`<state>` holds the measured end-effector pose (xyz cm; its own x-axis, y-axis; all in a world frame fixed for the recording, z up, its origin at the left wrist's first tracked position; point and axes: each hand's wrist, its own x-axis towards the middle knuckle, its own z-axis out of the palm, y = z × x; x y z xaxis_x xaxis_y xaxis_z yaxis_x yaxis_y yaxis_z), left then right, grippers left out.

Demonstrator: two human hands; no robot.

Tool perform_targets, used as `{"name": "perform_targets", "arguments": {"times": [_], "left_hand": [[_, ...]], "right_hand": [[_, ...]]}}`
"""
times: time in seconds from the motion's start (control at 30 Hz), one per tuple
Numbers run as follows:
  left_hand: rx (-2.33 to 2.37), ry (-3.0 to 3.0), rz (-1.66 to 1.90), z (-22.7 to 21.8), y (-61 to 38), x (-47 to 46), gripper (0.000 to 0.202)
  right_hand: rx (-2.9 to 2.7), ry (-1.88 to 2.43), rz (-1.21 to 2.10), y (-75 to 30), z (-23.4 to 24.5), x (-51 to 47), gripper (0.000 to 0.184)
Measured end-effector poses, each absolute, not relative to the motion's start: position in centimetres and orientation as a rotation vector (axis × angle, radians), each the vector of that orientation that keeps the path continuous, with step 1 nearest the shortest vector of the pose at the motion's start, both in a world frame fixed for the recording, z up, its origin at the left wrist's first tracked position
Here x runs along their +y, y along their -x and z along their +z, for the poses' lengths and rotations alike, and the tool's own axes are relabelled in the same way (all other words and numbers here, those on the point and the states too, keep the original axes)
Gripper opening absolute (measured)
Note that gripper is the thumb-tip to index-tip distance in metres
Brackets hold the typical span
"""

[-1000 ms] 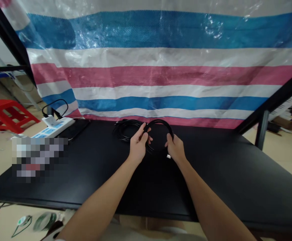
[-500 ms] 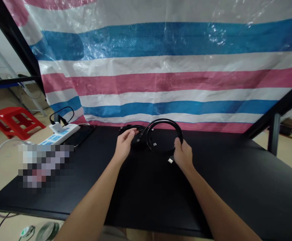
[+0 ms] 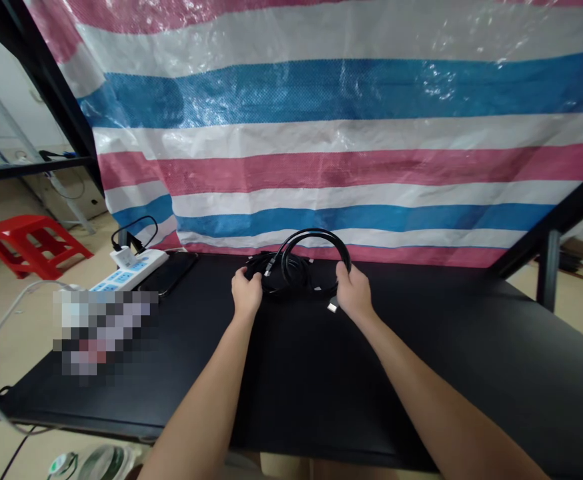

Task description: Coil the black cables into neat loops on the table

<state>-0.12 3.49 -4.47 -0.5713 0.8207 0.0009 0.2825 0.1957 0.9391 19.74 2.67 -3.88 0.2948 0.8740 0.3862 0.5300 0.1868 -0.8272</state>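
My right hand [image 3: 354, 293] is closed round the right side of a coiled black cable [image 3: 345, 248], which stands up in loops above the table. A flat silver plug [image 3: 332, 307] hangs just below that hand. Another plug [image 3: 268, 268] shows at the coil's left side. My left hand [image 3: 247, 293] is closed at the left, with thumb and fingers around a black cable strand; its fingertips are partly hidden. Behind the coil, more black cables [image 3: 299, 273] lie bunched on the black table [image 3: 291, 373], with small pale plugs among them.
At the left stand a white power strip [image 3: 144, 268] with a charger [image 3: 125, 259] and a dark phone-like slab [image 3: 179, 270]. A blurred patch covers something nearer. A red stool [image 3: 34, 243] is beyond the table. A striped sheet [image 3: 341, 170] hangs behind, between black frame posts [image 3: 549, 270].
My left hand has lowered slightly and closed its fingers at the cable. My right hand and the coil have moved a little left. The view has shifted slightly.
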Motion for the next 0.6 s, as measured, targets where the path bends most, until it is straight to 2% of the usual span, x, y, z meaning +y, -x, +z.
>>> {"name": "perform_targets", "arguments": {"times": [0.2,0.4,0.6], "left_hand": [[1.836,-0.947,1.495,-5.0,0.0,3.5,0.027],[1.839,-1.002,1.47,-5.8,0.3,3.6,0.036],[1.96,-1.222,1.372,-5.7,-0.2,3.2,0.034]], "right_hand": [[-1.52,1.549,0.445,-17.6,-3.1,6.4,0.031],[-1.779,1.637,0.507,-16.3,-3.4,9.4,0.035],[-1.854,1.735,0.502,-15.9,-4.5,11.0,0.032]]}}
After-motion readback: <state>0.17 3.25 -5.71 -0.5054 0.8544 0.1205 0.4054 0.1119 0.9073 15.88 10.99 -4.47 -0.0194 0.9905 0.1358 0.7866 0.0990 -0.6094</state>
